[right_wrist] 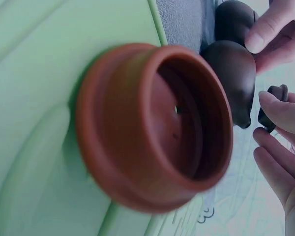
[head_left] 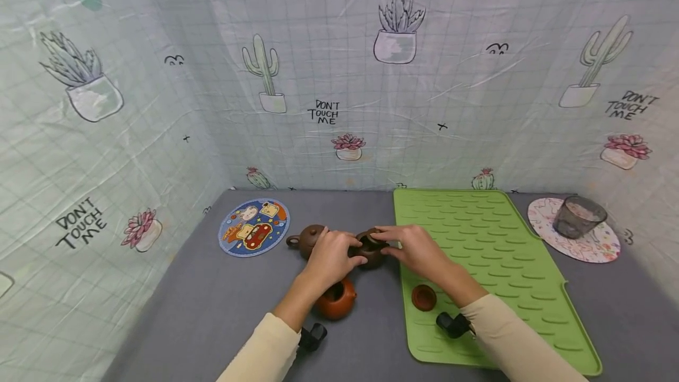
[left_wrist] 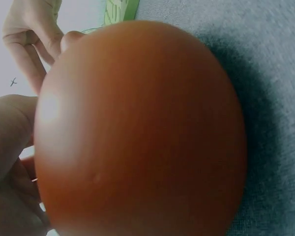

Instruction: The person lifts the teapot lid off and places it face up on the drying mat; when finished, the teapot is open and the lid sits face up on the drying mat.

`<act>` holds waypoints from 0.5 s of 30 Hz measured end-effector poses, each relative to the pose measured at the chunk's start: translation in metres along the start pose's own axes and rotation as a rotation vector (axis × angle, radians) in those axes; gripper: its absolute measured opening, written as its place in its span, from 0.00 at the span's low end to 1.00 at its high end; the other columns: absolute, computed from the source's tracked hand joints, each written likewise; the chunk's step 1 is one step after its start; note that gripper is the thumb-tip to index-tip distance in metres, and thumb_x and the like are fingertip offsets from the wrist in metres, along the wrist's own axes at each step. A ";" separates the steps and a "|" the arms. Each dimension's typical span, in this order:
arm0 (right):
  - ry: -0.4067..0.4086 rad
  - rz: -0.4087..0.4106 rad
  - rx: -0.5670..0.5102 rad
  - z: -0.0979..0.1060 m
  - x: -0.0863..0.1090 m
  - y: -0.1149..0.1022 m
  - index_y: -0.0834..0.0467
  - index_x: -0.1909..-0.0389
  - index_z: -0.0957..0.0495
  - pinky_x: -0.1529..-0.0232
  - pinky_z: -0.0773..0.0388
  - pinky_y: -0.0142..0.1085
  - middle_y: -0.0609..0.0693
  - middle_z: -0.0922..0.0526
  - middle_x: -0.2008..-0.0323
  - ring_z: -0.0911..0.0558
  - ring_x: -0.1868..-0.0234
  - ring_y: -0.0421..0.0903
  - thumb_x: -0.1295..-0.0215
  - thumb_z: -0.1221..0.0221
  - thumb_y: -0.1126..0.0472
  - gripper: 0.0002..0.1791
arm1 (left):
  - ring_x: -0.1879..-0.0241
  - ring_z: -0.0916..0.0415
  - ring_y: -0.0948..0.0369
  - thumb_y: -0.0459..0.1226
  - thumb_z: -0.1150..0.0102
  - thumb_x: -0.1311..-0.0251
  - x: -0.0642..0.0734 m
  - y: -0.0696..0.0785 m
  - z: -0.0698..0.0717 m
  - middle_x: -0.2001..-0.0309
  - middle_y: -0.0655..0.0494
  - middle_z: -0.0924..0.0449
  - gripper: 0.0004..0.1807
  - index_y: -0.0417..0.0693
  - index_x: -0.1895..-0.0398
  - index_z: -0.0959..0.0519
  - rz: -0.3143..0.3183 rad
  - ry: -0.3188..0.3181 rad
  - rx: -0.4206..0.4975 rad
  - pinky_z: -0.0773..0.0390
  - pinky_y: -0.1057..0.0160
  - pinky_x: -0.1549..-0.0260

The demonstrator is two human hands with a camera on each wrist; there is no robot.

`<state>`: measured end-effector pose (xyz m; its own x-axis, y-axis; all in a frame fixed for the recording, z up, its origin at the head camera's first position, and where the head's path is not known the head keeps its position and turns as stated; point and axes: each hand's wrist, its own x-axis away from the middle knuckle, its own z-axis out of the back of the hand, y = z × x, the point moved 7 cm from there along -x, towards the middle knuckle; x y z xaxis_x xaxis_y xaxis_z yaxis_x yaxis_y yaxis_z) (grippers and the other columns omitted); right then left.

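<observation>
My left hand (head_left: 333,257) grips the near side of a dark brown teapot (head_left: 371,257) whose top opening shows. In my right hand (head_left: 419,250), a small dark lid (right_wrist: 266,119) is pinched between thumb and fingers, tilted at that teapot's rim. A second brown teapot (head_left: 307,243) stands just left, partly behind my left hand. Below my left wrist sits an orange-brown teapot (head_left: 339,306), lidless; its round body (left_wrist: 142,128) fills most of the left wrist view. Its colour matches the reddish lid (right_wrist: 118,123) that lies hollow side up on the green mat (head_left: 472,240).
A blue round cartoon mat (head_left: 254,227) lies at the back left of the grey table (head_left: 207,311). At the right, a dark see-through cup (head_left: 578,218) stands on a pink patterned round mat (head_left: 599,246). Printed cloth (head_left: 297,152) walls the table's back and sides.
</observation>
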<state>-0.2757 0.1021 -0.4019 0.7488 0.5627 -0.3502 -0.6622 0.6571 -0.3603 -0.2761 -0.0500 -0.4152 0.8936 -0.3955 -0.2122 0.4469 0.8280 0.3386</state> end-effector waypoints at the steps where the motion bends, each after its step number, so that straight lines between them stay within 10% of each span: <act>1: 0.004 -0.008 -0.003 0.001 0.001 0.001 0.53 0.42 0.15 0.74 0.31 0.23 0.57 0.15 0.40 0.11 0.66 0.48 0.41 0.29 0.64 0.23 | 0.46 0.15 0.51 0.48 0.25 0.44 0.000 0.000 0.000 0.47 0.52 0.11 0.18 0.50 0.54 0.10 -0.001 0.003 -0.005 0.33 0.34 0.30; 15: 0.122 -0.005 -0.008 0.024 0.011 0.005 0.52 0.46 0.13 0.61 0.13 0.36 0.52 0.10 0.48 0.09 0.55 0.48 0.43 0.29 0.69 0.23 | 0.65 0.15 0.57 0.51 0.22 0.49 -0.002 0.008 -0.003 0.62 0.56 0.09 0.18 0.53 0.59 0.10 -0.003 0.097 -0.114 0.17 0.55 0.56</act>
<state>-0.2699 0.1232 -0.3871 0.7436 0.4940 -0.4506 -0.6591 0.6553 -0.3691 -0.2746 -0.0416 -0.4148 0.8817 -0.3623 -0.3023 0.4368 0.8690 0.2325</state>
